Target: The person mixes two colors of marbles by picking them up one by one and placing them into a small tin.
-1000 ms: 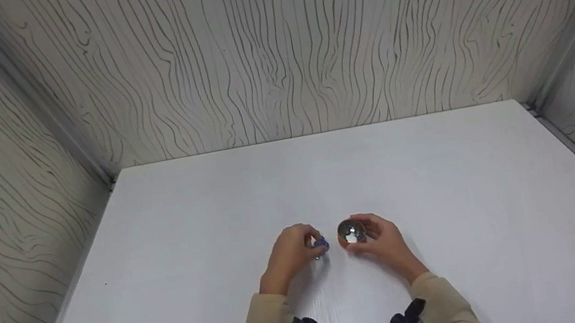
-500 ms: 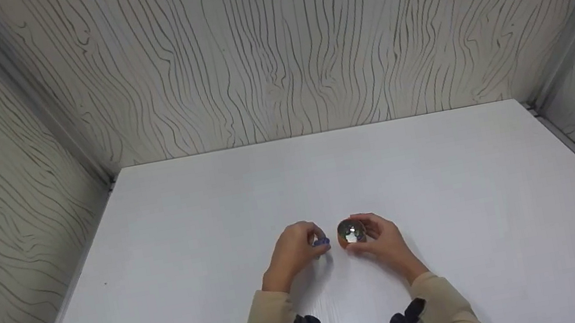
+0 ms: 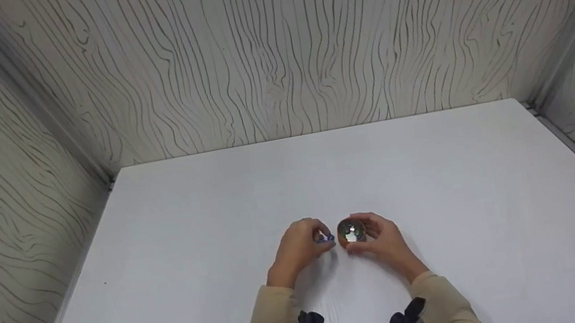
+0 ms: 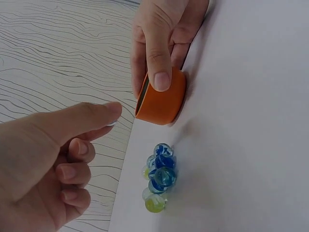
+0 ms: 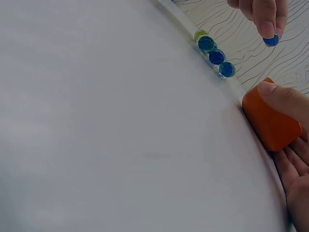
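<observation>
Beneath both your grips spreads the flat white tabletop. Your right hand grips the round orange cup; near your left hand cluster blue and yellow-green glass marbles, and its thumb and finger pinch one blue glass marble near the cup.

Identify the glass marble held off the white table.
The blue glass marble pinched by the left hand's fingers; the other blue and yellow-green marbles rest clustered on the table.

A white table sits between pale walls with dark wood-grain lines and grey corner strips
</observation>
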The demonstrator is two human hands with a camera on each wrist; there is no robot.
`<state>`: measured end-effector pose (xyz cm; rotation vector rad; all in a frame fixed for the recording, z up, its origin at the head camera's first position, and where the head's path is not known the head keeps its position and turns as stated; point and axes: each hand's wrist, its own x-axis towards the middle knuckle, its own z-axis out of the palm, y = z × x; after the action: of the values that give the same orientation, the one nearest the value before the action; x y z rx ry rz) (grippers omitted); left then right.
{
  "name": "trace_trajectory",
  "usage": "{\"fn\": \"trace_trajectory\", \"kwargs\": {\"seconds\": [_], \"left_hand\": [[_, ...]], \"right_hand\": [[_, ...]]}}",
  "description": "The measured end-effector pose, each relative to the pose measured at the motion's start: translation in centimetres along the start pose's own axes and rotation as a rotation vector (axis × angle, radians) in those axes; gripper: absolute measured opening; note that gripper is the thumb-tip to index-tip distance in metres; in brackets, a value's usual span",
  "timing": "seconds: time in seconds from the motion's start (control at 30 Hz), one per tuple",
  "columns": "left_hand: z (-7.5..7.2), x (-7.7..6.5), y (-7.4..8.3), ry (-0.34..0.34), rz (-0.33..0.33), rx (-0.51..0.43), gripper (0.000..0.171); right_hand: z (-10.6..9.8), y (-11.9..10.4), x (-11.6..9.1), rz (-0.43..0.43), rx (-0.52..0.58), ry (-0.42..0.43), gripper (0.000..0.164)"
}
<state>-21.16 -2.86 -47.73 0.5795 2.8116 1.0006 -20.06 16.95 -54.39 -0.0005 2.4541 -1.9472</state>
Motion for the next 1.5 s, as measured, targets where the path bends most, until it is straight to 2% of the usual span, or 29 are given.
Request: {"fn": "trace_trajectory", "kwargs": {"seconds": [0.33, 0.93, 1.5], "left_hand": [[0.1, 0.3, 0.2, -0.007, 0.035, -0.020, 0.014], [0.4, 0.9, 1.1, -0.022, 0.004, 0.024, 0.016], [1.4, 1.5, 1.2, -0.025, 0.021, 0.033, 0.017]], "right_hand": [[0.0, 0.1, 0.0, -0.024, -0.020, 0.006, 0.061], [0.0, 0.0, -0.1, -0.016, -0.022, 0.008, 0.060], [0.0, 0.0, -0.1, 0.002, -0.002, 0.003, 0.058]]}}
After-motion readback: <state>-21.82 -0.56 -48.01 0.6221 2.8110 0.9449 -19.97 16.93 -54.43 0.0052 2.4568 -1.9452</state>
